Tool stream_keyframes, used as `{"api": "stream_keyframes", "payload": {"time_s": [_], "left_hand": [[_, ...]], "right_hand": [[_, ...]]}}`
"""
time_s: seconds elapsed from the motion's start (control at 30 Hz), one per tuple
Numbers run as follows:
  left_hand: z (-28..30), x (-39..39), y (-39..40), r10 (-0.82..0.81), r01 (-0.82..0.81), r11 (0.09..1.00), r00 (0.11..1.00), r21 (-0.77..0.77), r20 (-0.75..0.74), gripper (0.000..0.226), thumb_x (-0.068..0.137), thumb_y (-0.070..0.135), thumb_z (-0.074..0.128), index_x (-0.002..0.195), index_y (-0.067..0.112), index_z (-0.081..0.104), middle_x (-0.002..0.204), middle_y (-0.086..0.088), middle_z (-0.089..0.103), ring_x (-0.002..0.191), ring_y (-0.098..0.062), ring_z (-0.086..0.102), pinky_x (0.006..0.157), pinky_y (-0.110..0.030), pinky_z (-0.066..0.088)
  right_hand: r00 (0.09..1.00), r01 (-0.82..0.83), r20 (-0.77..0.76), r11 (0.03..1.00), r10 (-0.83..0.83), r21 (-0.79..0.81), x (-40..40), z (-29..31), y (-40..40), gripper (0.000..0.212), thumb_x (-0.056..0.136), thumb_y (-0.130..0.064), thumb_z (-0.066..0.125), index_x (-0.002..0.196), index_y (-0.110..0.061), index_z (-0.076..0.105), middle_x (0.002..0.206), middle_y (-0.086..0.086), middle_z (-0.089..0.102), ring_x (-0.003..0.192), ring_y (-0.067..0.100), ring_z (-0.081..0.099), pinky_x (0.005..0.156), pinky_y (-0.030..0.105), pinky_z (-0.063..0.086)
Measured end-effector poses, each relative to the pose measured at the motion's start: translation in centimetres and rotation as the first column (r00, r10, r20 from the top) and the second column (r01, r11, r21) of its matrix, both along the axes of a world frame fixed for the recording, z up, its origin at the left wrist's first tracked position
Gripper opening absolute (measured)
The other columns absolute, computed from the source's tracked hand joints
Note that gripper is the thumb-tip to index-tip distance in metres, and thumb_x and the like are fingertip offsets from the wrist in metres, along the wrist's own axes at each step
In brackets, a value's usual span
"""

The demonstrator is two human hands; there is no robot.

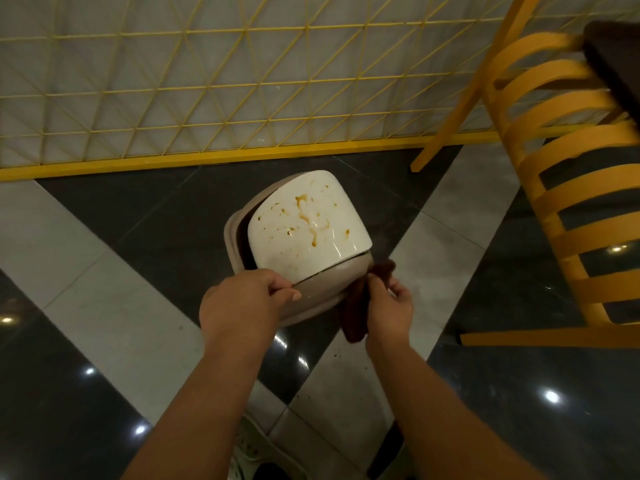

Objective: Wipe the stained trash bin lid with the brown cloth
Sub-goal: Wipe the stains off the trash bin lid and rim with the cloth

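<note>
The glossy cream plastic trash bin lid (308,223), streaked and spotted with brown stains, is tilting up off the rounded beige plastic trash bin (318,292), which is standing on the dark and pale tiled floor (104,306) just beyond both sets of fingers. The left hand (239,303) is pinching the lid's near edge, its fingers (284,284) curling over that rim. The right hand (391,306) is gripping the dark brown cloth (356,313), which is hanging below its fingers (375,282) and touching the bin's right side. A yellow slatted wooden chair (561,188) is standing well right of the fingers, and a yellow wire grid panel (207,81) is rising far beyond them.
</note>
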State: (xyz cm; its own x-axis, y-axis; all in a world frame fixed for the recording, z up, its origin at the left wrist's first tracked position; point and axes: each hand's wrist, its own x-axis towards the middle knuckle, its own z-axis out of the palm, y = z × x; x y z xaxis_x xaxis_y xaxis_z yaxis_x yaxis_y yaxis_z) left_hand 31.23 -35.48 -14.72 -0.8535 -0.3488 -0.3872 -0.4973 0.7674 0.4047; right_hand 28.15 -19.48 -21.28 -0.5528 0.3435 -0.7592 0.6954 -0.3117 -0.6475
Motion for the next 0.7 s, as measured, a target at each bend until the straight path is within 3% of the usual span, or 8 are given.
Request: {"api": "stream_keyframes", "payload": {"time_s": [0.07,0.17,0.23,0.33,0.47,0.53,0.6,0.7], "left_hand": [[-0.1,-0.1,0.0,-0.005,0.005,1.000,1.000,-0.017,0.018,0.017,0.080,0.051,0.063,0.087,0.036,0.069,0.074,0.018,0.061,0.072,-0.004,0.058,0.069,-0.027,0.049],[-0.1,-0.3,0.0,-0.014,0.016,0.999,0.999,-0.042,0.038,0.019,0.081,0.052,0.062,0.086,0.035,0.068,0.075,0.015,0.062,0.071,-0.005,0.058,0.069,-0.028,0.050],[-0.1,-0.4,-0.2,-0.028,0.031,0.996,0.999,-0.078,0.037,0.020,0.082,0.052,0.061,0.087,0.035,0.068,0.076,0.016,0.062,0.072,-0.004,0.057,0.074,-0.031,0.051],[0.2,-0.3,-0.8,-0.008,0.005,0.987,1.000,-0.158,-0.021,0.018,0.084,0.050,0.059,0.091,0.035,0.068,0.078,0.018,0.060,0.072,-0.004,0.053,0.076,-0.033,0.049],[0.2,0.3,-1.6,0.040,-0.052,0.984,0.997,-0.169,-0.071,0.018,0.088,0.044,0.057,0.100,0.036,0.067,0.099,0.012,0.067,0.081,-0.008,0.056,0.080,-0.033,0.047],[0.0,0.5,-1.8,0.065,-0.077,0.981,0.995,-0.176,-0.072,0.031,0.086,0.050,0.057,0.112,0.035,0.062,0.112,0.006,0.063,0.095,-0.015,0.059,0.081,-0.034,0.047],[-0.2,0.6,-2.0,0.117,-0.120,0.984,0.993,-0.134,-0.029,0.050,0.082,0.060,0.054,0.124,0.033,0.053,0.122,0.002,0.056,0.105,-0.021,0.057,0.079,-0.035,0.046],[-1.1,0.4,-1.5,0.190,-0.192,0.981,0.978,0.012,0.082,0.075,0.074,0.078,0.042,0.131,0.028,0.043,0.126,-0.001,0.053,0.108,-0.024,0.056,0.083,-0.040,0.049]], "right_hand": [[0.996,-0.084,-0.018,0.996,0.084,0.026,-1.1,0.1,0.2,0.027,0.093,-0.021,0.060,0.118,-0.026,0.052,0.102,-0.003,0.059,0.085,0.010,0.056,0.071,0.026,0.045],[0.987,-0.160,-0.020,0.987,0.160,0.028,-0.2,0.1,-0.6,0.028,0.093,-0.016,0.057,0.120,-0.023,0.053,0.101,-0.002,0.061,0.091,0.014,0.059,0.079,0.031,0.047],[0.988,-0.156,0.005,0.988,0.156,0.004,1.1,-0.2,-1.2,0.028,0.092,-0.015,0.057,0.119,-0.021,0.054,0.106,0.002,0.062,0.097,0.018,0.060,0.086,0.035,0.048],[0.980,-0.165,0.096,0.983,0.172,-0.074,3.4,-1.0,-2.9,0.027,0.094,-0.014,0.054,0.120,-0.019,0.054,0.107,0.006,0.062,0.095,0.021,0.060,0.083,0.036,0.049],[0.983,-0.077,0.155,0.987,0.099,-0.141,5.5,-2.1,-4.0,0.018,0.093,-0.022,0.059,0.111,-0.024,0.059,0.107,0.004,0.065,0.097,0.024,0.062,0.093,0.046,0.051],[0.996,0.016,0.093,0.997,-0.009,-0.077,4.4,-1.9,-2.6,0.012,0.094,-0.024,0.058,0.106,-0.025,0.060,0.110,0.005,0.066,0.100,0.023,0.062,0.093,0.044,0.049],[0.998,0.058,-0.013,0.998,-0.058,-0.012,2.1,-1.1,-0.7,0.019,0.096,-0.028,0.054,0.114,-0.027,0.059,0.114,0.001,0.064,0.103,0.019,0.059,0.091,0.037,0.045],[0.984,-0.117,-0.124,0.989,0.127,0.086,-1.8,0.1,1.4,0.035,0.100,-0.035,0.045,0.133,-0.026,0.052,0.117,-0.005,0.056,0.111,0.018,0.052,0.092,0.034,0.038]]}}
